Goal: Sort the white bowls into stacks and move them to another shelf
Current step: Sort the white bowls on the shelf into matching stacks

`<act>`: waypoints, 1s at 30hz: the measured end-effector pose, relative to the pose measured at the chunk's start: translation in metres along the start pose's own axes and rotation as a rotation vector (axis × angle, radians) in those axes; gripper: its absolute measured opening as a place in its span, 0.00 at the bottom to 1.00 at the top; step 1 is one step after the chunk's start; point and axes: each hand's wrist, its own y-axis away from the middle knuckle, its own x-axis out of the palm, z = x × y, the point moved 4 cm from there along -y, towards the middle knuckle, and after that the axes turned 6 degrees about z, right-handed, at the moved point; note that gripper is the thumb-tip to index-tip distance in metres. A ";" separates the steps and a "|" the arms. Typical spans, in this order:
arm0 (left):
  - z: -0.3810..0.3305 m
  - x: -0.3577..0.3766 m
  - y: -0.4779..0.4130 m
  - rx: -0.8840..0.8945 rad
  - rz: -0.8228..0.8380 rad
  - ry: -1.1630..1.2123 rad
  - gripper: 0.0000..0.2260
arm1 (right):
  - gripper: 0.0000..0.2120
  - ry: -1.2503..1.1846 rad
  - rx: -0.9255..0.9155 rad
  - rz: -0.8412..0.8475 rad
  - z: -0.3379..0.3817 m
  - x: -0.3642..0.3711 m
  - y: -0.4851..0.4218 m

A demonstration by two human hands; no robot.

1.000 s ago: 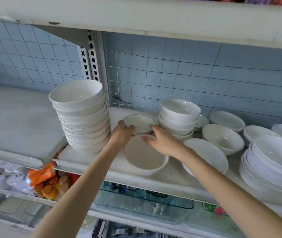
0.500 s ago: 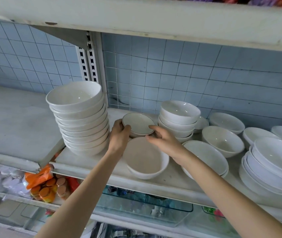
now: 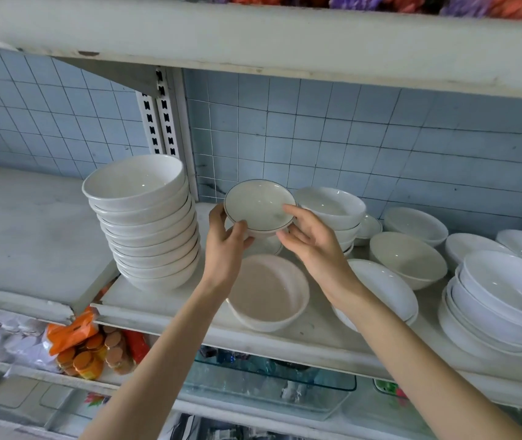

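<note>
Left hand [image 3: 224, 246] and right hand [image 3: 313, 246] grasp the dark-rimmed bowl [image 3: 258, 204] at opposite edges. Keep it level, clear of the stack [image 3: 148, 223] leftward.

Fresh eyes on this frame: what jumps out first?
A small white shallow bowl with a thin dark rim line, held mid-frame by the left hand and right hand. Left of it stands a tall stack of white ceramic bowls on the white shelf.
</note>
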 end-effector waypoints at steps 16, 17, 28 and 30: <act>-0.038 0.023 0.070 0.024 0.319 0.206 0.20 | 0.46 0.162 -0.153 -0.049 0.034 -0.028 0.079; -0.039 0.027 0.075 0.021 0.350 0.207 0.19 | 0.45 0.193 -0.160 -0.059 0.035 -0.032 0.087; -0.051 0.106 0.141 0.051 0.644 0.188 0.22 | 0.43 0.241 -0.206 -0.368 0.044 -0.093 0.181; -0.050 0.127 0.155 0.046 0.649 0.190 0.23 | 0.41 0.251 -0.213 -0.377 0.049 -0.110 0.199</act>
